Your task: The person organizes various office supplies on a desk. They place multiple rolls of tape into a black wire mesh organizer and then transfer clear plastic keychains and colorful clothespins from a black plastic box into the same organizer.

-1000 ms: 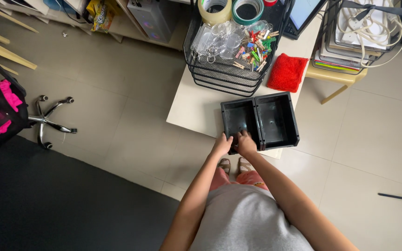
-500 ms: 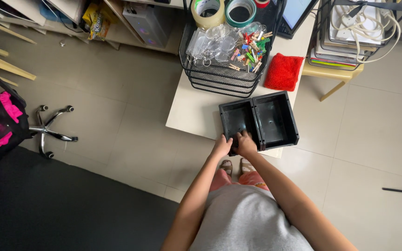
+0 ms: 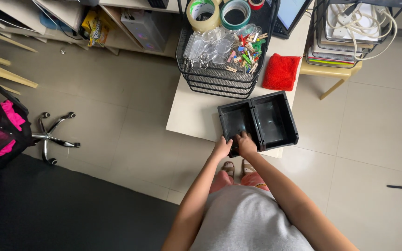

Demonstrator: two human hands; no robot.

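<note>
- Seen from above: two bare hands at the near edge of a black two-compartment bin (image 3: 258, 122), set on a pale table (image 3: 196, 109).
- Left hand (image 3: 221, 148) curled over the bin's near left corner, fingers closed on the rim.
- Right hand (image 3: 246, 144) just beside it, fingertips hooked over the near wall into the left compartment; thumb hidden, so full closure hard to confirm.
- Both compartments empty, dark and glossy; the right one lying away from both grips.
- Near edge of the bin overhanging the table edge, directly above the person's sandalled feet.
- Beyond the grip: a black wire mesh tray stack (image 3: 219, 76) with coloured clothespins (image 3: 246, 51) and clear plastic pieces (image 3: 210, 45); rolls of tape (image 3: 202, 13) further off.
- Beyond and to the right of the grip: a red cloth (image 3: 281, 72).
- Judged best handling: both hands low on the rim, weight kept level, since all grip sits at one end and the far compartment likely tips down.
- Worth spreading the hands wider apart for balance.
</note>
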